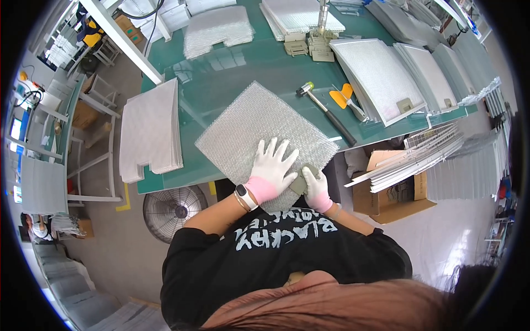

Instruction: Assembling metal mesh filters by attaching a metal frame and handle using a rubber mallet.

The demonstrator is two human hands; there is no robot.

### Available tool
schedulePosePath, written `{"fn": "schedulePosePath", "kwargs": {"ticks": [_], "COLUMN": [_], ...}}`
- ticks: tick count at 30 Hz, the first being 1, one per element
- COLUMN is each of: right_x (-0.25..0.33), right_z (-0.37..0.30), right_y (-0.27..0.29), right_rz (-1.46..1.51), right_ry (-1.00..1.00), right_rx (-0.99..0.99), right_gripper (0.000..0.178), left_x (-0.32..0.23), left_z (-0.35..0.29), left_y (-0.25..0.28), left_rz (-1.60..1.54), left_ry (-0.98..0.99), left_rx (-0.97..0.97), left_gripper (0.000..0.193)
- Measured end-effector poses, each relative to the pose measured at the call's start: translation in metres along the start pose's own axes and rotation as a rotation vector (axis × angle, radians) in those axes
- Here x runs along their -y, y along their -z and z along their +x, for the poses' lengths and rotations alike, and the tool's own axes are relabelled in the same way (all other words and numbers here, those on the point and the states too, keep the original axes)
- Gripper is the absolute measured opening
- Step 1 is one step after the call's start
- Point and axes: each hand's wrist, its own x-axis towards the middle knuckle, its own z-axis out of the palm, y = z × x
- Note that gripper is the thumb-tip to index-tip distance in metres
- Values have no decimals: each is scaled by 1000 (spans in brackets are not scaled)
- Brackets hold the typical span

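A square silver mesh panel (259,118) lies turned cornerwise on the green table, its near corner reaching past the edge toward my body. My left hand (271,165), in a white glove with a pink cuff, rests flat on the panel with its fingers spread. Beside it, my gloved right hand (314,187) grips a small olive-green plastic piece (298,185) at the panel's near right edge. How the piece meets the mesh is partly hidden by my fingers. To the right lie a hammer (329,115) with a dark handle and an orange-and-grey tool (345,98).
Mesh panels are stacked at left (150,129), at the back (218,30) and at right (378,80). More olive plastic pieces (320,47) sit at the far side. A cardboard box (406,204) with metal strips stands right of me; a floor fan (175,212) stands left.
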Motion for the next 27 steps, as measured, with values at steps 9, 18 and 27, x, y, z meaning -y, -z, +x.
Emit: {"fn": "schedulePosePath", "kwargs": {"ticks": [9, 18, 27], "right_x": [-8, 55, 80], "right_z": [30, 36, 36], "right_y": [-15, 158, 144], "right_rz": [-283, -1887, -2033], "right_ry": [-414, 114, 275], "right_rx": [412, 501, 728], "right_gripper": [55, 62, 19], "left_x": [54, 30, 8], "left_z": [18, -2, -47], "left_y": [-3, 34, -135], "left_rz": [98, -284, -1208], "left_ry": [-175, -373, 48], "left_rx": [59, -291, 493], "left_gripper": [55, 35, 34]}}
